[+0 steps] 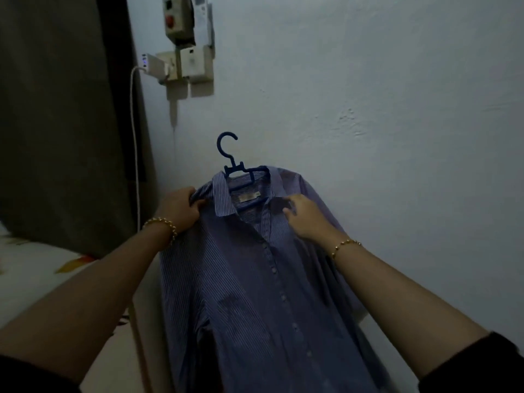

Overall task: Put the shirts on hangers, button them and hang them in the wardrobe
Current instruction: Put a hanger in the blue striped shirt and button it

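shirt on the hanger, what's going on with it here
A person is holding a blue striped shirt on a blue hanger in front of a pale wall. The left hand grips the shirt's shoulder beside the collar, and the right hand pinches the fabric at the other side of the collar. The neck is open at the top. The hanger's hook is free and not yet on any rail.
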